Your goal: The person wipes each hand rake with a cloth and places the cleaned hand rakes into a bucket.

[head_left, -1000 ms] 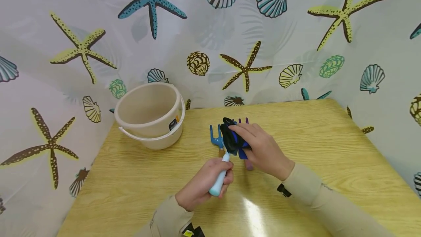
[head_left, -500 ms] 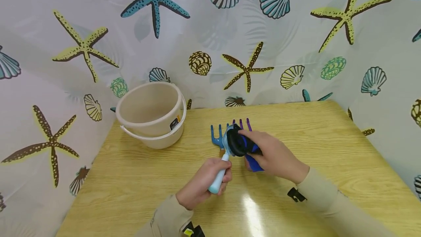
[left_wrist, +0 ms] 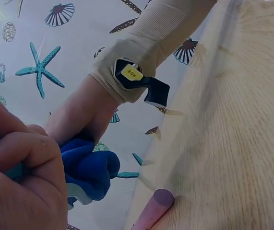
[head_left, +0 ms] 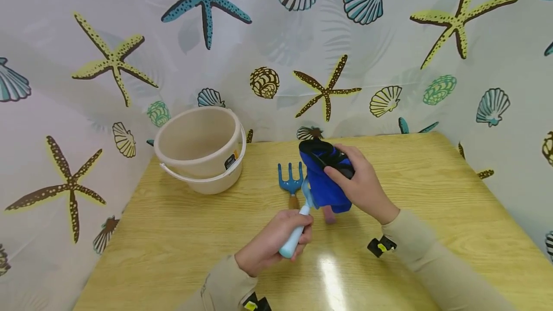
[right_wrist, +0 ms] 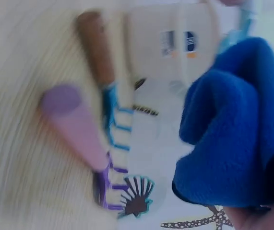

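My left hand point(head_left: 278, 236) grips the pale blue handle of a garden trowel point(head_left: 293, 241), its blade angled up and away. A folded cloth point(head_left: 326, 188), fuzzy blue on one side with black parts, is held in my right hand point(head_left: 365, 188) between thumb and fingers. It hangs against the trowel's blade and hides much of it. Seen from the left wrist, the cloth point(left_wrist: 91, 167) sits just beyond my curled left fingers. Behind the hands lies a blue garden fork point(head_left: 291, 185) with a wooden handle. The cloth largely covers a purple fork, whose pink handle point(head_left: 329, 214) shows below it.
A cream bucket point(head_left: 200, 171) with a white bail handle stands at the back left of the wooden table point(head_left: 186, 244). Fabric printed with starfish and shells point(head_left: 264, 82) hangs behind the table and along its sides. In the right wrist view both forks' handles lie side by side.
The cloth was bunched dark over the trowel's blade; my right hand has turned and lifted it, so its blue side now hangs down. My left hand keeps the trowel almost in place.
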Tool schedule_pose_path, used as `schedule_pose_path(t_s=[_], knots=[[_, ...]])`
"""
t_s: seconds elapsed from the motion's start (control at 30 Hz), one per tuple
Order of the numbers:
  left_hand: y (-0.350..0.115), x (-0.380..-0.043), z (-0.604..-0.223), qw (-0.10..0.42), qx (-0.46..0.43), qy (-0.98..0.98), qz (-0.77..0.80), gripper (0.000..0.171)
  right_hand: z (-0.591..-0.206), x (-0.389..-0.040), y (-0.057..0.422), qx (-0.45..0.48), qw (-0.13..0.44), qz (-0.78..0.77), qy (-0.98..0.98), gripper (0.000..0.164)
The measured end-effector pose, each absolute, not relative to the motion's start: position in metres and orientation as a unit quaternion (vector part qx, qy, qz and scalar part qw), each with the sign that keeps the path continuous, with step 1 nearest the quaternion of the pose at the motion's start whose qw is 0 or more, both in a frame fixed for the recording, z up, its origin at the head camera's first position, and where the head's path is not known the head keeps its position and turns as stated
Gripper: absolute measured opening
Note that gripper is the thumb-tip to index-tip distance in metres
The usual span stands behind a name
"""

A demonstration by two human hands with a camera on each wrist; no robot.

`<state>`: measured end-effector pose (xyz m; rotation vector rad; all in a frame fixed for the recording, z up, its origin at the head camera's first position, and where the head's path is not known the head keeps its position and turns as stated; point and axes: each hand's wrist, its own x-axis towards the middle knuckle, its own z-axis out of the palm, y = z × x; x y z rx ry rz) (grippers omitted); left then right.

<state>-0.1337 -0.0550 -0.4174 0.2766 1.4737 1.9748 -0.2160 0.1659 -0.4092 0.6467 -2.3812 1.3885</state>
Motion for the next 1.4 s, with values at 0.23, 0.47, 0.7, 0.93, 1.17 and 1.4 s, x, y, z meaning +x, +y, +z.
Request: schedule_pose_path(t_s=[0.23,0.47,0.7,0.93,1.17,1.4], knots=[[-0.054,-0.136,-0.42,0.327,0.108,0.562,0.752,0.019,-0.421,-0.222,0.158,0.271,0.259,0.393,-0.84,0.051],[-0.052,-0.136,-0.422,0.329,0.108,0.563,0.75,0.018,-0.425,-0.218,0.154,0.246,0.17,0.399,-0.867,0.069],[-0.051,-0.135,-0.425,0.335,0.104,0.566,0.747,0.019,-0.43,-0.221,0.155,0.256,0.184,0.361,-0.877,0.078],[-0.054,-0.136,-0.426,0.341,0.101,0.538,0.764,0.018,-0.425,-0.219,0.164,0.285,0.194,0.318,-0.883,0.075],[-0.059,-0.142,-0.434,0.35,0.092,0.519,0.774,0.026,-0.407,-0.228,0.181,0.267,0.245,0.312,-0.878,0.078],[-0.059,-0.144,-0.438,0.33,0.104,0.541,0.766,0.028,-0.402,-0.217,0.167,0.299,0.232,0.346,-0.859,0.071]])
